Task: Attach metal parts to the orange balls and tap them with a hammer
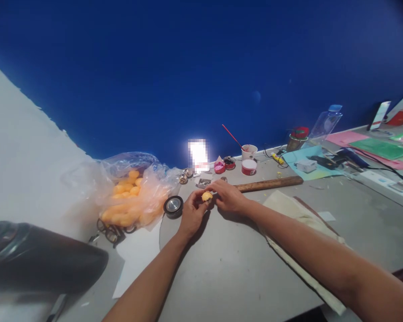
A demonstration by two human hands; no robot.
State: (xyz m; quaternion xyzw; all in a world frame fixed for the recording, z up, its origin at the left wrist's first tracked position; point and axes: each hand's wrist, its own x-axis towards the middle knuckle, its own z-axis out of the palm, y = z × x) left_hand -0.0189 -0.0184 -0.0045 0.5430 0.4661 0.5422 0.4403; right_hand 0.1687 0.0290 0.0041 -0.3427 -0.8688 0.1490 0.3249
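A small yellow-orange ball (207,197) with a dark patch on its lower side is held above the grey table (221,268). My left hand (193,212) grips the ball from the left with thumb and fingers. From the right, my right hand (227,197) reaches to the ball, its fingertips at the top and side of it; whether they press on it is hard to tell. Just left of my left hand lies a round black object with a metal centre (174,206). Behind my right hand lies a wooden stick (271,184).
Orange balls (128,190) fill a clear plastic bag at the left. Behind the hands stand a paper cup (249,152) and small red tubs (249,167). A folded cloth (288,223) lies under my right forearm. A bottle (327,123) and coloured sheets are further right.
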